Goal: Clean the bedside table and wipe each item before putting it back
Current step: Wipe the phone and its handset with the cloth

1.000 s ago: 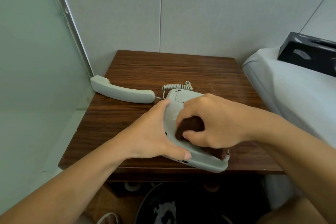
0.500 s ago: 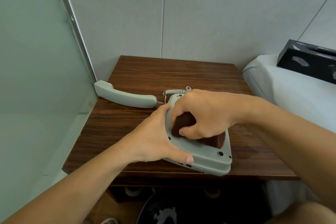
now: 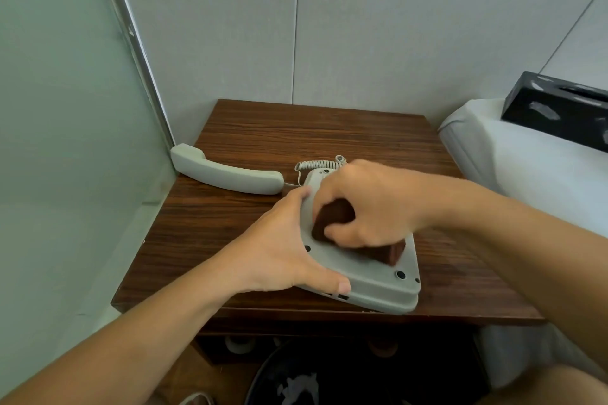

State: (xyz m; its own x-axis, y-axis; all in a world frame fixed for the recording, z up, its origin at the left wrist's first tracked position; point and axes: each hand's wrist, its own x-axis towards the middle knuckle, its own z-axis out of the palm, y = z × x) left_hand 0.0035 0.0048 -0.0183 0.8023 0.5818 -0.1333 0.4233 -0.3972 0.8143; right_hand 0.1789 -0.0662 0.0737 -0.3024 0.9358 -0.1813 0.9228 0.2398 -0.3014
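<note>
A grey telephone base [image 3: 371, 276] lies upside down near the front edge of the dark wooden bedside table [image 3: 296, 138]. My left hand [image 3: 286, 246] grips its left side, thumb along the front edge. My right hand [image 3: 368, 204] presses a brown cloth [image 3: 391, 251] onto the base's underside. The grey handset [image 3: 227, 174] lies apart on the table's left, joined to the base by a coiled cord [image 3: 316, 165].
A frosted glass panel [image 3: 65, 141] stands close on the left. A bed with a white sheet [image 3: 533, 168] is on the right, with a black tissue box [image 3: 559, 112] on it. A dark bin [image 3: 296, 378] sits on the floor below the table's front.
My right hand has slid the brown cloth from the near part of the base toward its far end. My left hand has kept its grip on the base.
</note>
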